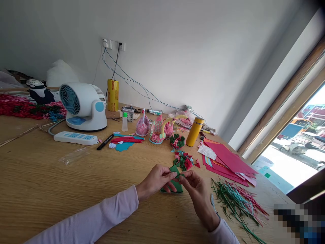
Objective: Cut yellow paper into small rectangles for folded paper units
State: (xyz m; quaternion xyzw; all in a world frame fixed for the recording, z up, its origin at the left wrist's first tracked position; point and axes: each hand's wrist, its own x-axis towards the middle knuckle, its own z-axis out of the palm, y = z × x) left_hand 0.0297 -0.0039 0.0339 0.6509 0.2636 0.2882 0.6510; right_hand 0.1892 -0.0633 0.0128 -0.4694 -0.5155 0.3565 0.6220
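Between my two hands is a small folded piece of green paper [174,169], raised a little above the table. My left hand [160,178] pinches its left side with thumb and fingers. At its right corner, the thumb and forefinger of my right hand [195,184] are closed on the paper. Below them a stack of green paper [177,187] lies on the table, partly hidden by my left fingers. Just beyond my hands sits a pile of folded red, green and pink paper triangles [186,160].
Scissors [213,202] and shredded paper strips [240,200] lie to the right, below red paper sheets [228,159]. Behind stand a yellow bottle [195,132], a green-and-red folded bowl [177,141] and paper swans [156,131]. A fan [83,105] and power strip [76,138] are at left.
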